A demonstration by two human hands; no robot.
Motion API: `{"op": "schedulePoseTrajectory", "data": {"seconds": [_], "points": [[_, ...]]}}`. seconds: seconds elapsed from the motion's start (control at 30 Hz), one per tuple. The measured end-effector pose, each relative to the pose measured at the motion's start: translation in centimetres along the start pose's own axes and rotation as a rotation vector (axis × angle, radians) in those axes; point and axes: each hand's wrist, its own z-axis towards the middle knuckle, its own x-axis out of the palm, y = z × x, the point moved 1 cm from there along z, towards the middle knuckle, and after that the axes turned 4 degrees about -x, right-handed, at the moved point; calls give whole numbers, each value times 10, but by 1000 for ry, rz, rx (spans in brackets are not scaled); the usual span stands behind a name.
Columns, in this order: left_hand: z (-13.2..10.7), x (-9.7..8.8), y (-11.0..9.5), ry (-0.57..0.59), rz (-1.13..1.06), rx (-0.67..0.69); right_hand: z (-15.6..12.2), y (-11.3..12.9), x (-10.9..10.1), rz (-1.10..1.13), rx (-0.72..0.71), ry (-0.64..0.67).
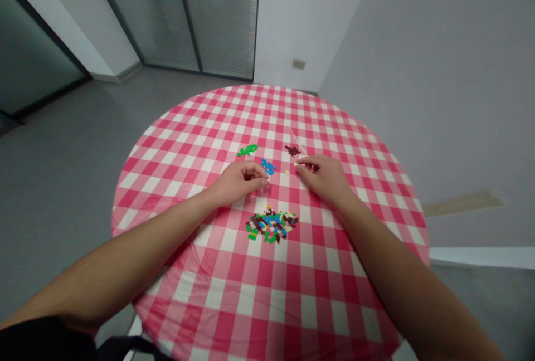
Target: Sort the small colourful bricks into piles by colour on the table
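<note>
My left hand [242,183] is closed in a pinch just in front of a small pile of blue building bricks [268,167]. Something tiny and pale shows at its fingertips, too small to name. My right hand [326,178] pinches a small cream brick [296,164] between thumb and forefinger. Just left of those fingertips, a bit of cream brick [287,172] lies on the cloth. Beyond the right hand is a dark brown pile of bricks [292,150]. Green bricks [248,150] are grouped beyond the left hand. Nearer to me, a larger heap of mixed-colour bricks [272,225] spreads out between my forearms.
A red and white checked cloth [259,294] covers the round table, wrinkled at the near left. Behind the table stand a glass partition [221,15] with blinds and a pale wall [309,10]. Another wall [451,82] runs along the right side.
</note>
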Motion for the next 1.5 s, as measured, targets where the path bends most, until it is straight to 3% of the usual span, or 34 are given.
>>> {"op": "schedulePoseTrajectory", "data": {"seconds": [0.17,0.5,0.6,0.73,0.9,1.27,1.5], "points": [[0,-1,0,2,18,7,2,-7,-5,-58,65,117],[-1,-2,2,28,136,29,-1,-3,4,-31,-28,211],[-1,-5,1,88,259,78,-1,-3,5,-37,-11,217],[-2,-9,-4,234,473,239,0,-2,6,-52,-10,223],[-3,-10,-8,371,594,364,0,1,8,-69,-26,216],[-4,-5,-3,374,729,381,0,2,10,-70,-52,212],[-2,-3,-2,368,666,369,0,4,8,-49,-42,207]]}}
